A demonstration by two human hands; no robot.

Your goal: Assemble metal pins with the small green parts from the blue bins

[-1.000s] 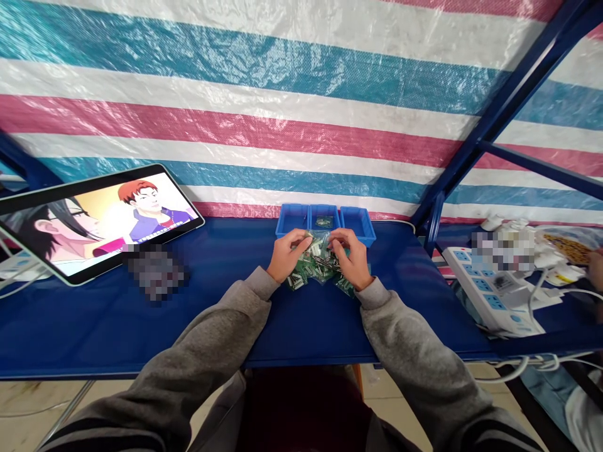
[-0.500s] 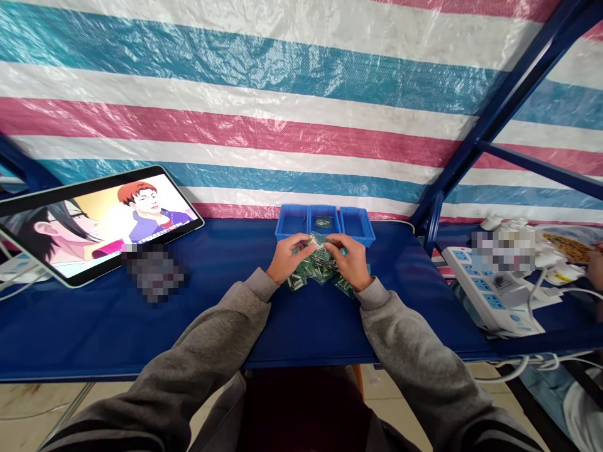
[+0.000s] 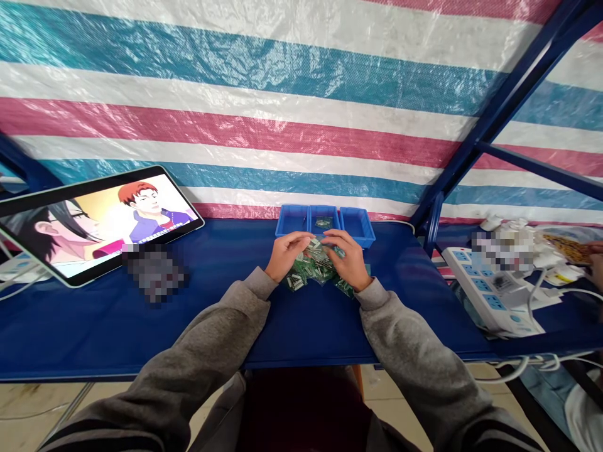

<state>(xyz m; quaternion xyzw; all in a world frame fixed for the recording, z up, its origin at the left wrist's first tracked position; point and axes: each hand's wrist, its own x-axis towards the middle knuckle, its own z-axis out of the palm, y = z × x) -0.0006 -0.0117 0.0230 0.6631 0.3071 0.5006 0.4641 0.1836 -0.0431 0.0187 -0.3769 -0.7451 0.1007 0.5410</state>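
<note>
Between my hands lies a pile of small clear plastic bags (image 3: pixel 321 270) with a green tint, holding slim silvery metal parts too small to name exactly. My left hand (image 3: pixel 285 256), over the pile's left side, pinches a small plastic bag (image 3: pixel 314 246) between thumb and fingers. On the other side my right hand (image 3: pixel 349 258) has its thumb and fingers apart, close to that bag. Just behind the pile stand three joined blue bins (image 3: pixel 293 221); a small bag (image 3: pixel 323 222) rests in the middle one.
A tablet (image 3: pixel 101 226) playing a cartoon leans at the left, with a blurred dark object (image 3: pixel 156 274) before it. At the right are a white power strip (image 3: pixel 492 295) with cables and, at the edge, another person's hand (image 3: pixel 596 267). A striped tarp (image 3: pixel 301 138) hangs behind the blue table (image 3: pixel 211 342).
My right hand's fingers have spread and moved slightly away from the bag between my hands. The left hand has stayed nearly in place.
</note>
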